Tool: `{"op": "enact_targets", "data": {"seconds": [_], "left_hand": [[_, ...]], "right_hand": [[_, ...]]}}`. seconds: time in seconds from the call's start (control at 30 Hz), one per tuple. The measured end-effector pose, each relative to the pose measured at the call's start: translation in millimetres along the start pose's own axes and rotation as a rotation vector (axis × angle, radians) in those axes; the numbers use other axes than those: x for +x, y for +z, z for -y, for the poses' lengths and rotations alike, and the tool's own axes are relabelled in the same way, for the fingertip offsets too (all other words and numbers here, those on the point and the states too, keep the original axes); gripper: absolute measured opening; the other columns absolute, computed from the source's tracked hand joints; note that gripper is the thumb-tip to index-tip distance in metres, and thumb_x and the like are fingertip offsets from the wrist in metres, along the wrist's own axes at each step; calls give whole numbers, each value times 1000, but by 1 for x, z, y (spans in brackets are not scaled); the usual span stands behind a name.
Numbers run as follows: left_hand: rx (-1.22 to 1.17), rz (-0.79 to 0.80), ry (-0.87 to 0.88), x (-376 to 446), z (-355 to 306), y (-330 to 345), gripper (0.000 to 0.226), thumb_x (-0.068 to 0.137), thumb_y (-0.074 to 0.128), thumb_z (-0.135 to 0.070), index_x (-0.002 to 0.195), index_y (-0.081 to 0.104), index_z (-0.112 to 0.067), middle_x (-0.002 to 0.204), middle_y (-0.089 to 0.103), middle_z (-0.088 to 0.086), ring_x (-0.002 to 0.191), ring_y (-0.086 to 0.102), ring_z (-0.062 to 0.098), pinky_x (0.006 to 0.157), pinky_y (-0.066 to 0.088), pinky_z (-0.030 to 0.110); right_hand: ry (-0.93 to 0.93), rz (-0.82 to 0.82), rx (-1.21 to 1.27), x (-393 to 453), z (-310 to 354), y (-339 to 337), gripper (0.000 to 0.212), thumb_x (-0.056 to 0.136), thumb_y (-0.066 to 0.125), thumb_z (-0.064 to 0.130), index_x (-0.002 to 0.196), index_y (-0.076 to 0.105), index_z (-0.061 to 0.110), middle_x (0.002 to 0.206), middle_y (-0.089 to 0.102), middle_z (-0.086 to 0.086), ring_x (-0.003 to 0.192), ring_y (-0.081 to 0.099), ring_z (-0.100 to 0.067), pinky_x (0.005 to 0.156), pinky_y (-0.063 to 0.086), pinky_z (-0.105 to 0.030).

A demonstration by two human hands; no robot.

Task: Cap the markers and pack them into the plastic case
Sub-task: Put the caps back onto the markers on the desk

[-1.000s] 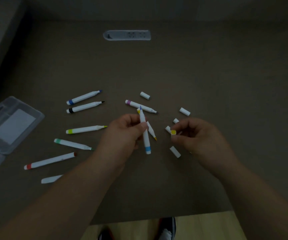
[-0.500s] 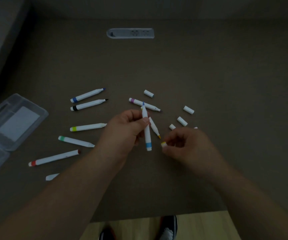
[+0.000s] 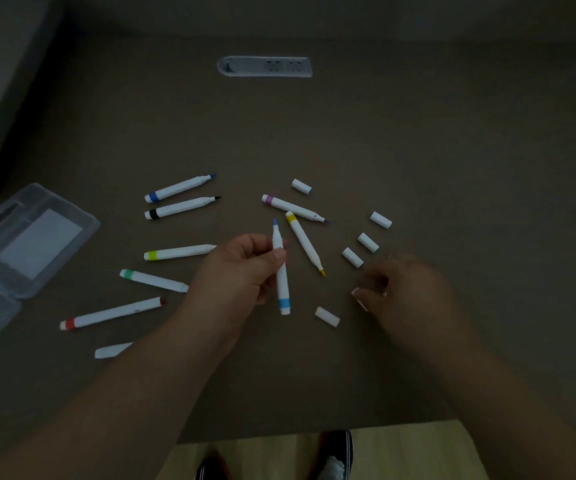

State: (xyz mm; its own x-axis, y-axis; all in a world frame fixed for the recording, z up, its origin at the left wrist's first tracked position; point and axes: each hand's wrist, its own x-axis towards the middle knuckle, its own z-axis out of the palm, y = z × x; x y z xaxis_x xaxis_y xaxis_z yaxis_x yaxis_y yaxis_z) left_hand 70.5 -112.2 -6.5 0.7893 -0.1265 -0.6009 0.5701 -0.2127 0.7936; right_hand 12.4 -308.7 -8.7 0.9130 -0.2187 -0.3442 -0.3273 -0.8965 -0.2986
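Light-blue-banded white marker (image 3: 281, 271) pinched upright in left hand (image 3: 241, 271), tip away; loose white caps (image 3: 352, 257) nearer right hand (image 3: 407, 292), blurred, grip unreadable.

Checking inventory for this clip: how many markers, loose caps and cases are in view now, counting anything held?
Markers: 9, including the light-blue marker in the left hand; one is partly hidden
Loose caps: 5
Plastic case: 1
Total: 15
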Motion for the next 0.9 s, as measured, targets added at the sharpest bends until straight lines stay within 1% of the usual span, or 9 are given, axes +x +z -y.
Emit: {"op": "enact_targets", "data": {"seconds": [0.17, 0.27, 0.33, 0.43, 0.53, 0.67, 0.77, 0.83, 0.9], "left_hand": [[-17, -2, -3, 0, 2, 1, 13, 93, 60, -18, 97, 68, -28, 86, 68, 0, 83, 63, 18, 92, 54, 51], [-20, -2, 0, 0, 4, 3, 13, 93, 60, -18, 96, 68, -28, 85, 68, -1, 82, 62, 17, 92, 54, 51], [-24, 0, 5, -1, 4, 5, 13, 93, 61, -18, 97, 68, -28, 85, 69, -1, 82, 62, 17, 92, 54, 50], [-38, 10, 13, -1, 1, 9, 11, 93, 61, -19, 96, 67, -28, 83, 68, -1, 81, 62, 17, 91, 54, 49], [-39, 28, 29, -1, -3, 15, 12, 93, 61, -19, 92, 68, -29, 81, 69, -2, 82, 63, 18, 91, 54, 48], [-50, 61, 54, 0, -5, 22, 14, 93, 61, -19, 101, 70, -27, 73, 71, -9, 80, 64, 15, 91, 55, 49], [-70, 75, 64, 1, -5, 26, 16, 93, 62, -19, 105, 71, -24, 74, 71, -9, 78, 64, 13, 93, 54, 50], [-79, 81, 63, 1, -5, 27, 16, 92, 62, -19, 105, 70, -24, 79, 73, -6, 80, 66, 13, 94, 54, 51], [-76, 80, 62, 2, -4, 29, 16, 92, 63, -19, 105, 70, -24, 85, 74, -3, 83, 67, 15, 94, 53, 51]], "right_hand": [[-74, 5, -156, -2, 0, 5, 16, 91, 60, 45, 103, 65, 36, 100, 59, 11, 91, 53, -10, 76, 46, -28], [-95, 6, -121, -2, -1, 7, 11, 92, 60, 41, 101, 65, 37, 100, 60, 13, 93, 54, -8, 77, 45, -25], [-114, 27, 48, -6, 1, 5, 5, 90, 65, 37, 94, 63, 39, 94, 57, 17, 89, 53, -1, 73, 42, -18], [-126, 44, 349, -16, 6, 1, 15, 86, 72, 27, 85, 63, 39, 84, 56, 18, 82, 52, 7, 63, 40, -9], [-112, 76, 505, -24, 10, -2, 18, 83, 75, 23, 84, 65, 38, 83, 62, 15, 80, 54, 11, 64, 45, -7], [54, 160, 794, -21, 12, -6, 11, 82, 75, 18, 86, 70, 28, 84, 73, 6, 70, 66, -2, 58, 50, -17], [248, 266, 1142, -16, 12, -5, 8, 87, 67, 9, 88, 72, 16, 72, 71, -3, 53, 56, -9, 49, 40, -24], [416, 357, 1373, -14, 12, -5, 14, 87, 62, 6, 98, 71, 9, 67, 66, -4, 52, 52, -9, 50, 37, -24], [491, 427, 1466, -12, 10, -4, 20, 87, 59, 6, 104, 69, 7, 68, 64, -4, 55, 51, -9, 48, 38, -22]]}}
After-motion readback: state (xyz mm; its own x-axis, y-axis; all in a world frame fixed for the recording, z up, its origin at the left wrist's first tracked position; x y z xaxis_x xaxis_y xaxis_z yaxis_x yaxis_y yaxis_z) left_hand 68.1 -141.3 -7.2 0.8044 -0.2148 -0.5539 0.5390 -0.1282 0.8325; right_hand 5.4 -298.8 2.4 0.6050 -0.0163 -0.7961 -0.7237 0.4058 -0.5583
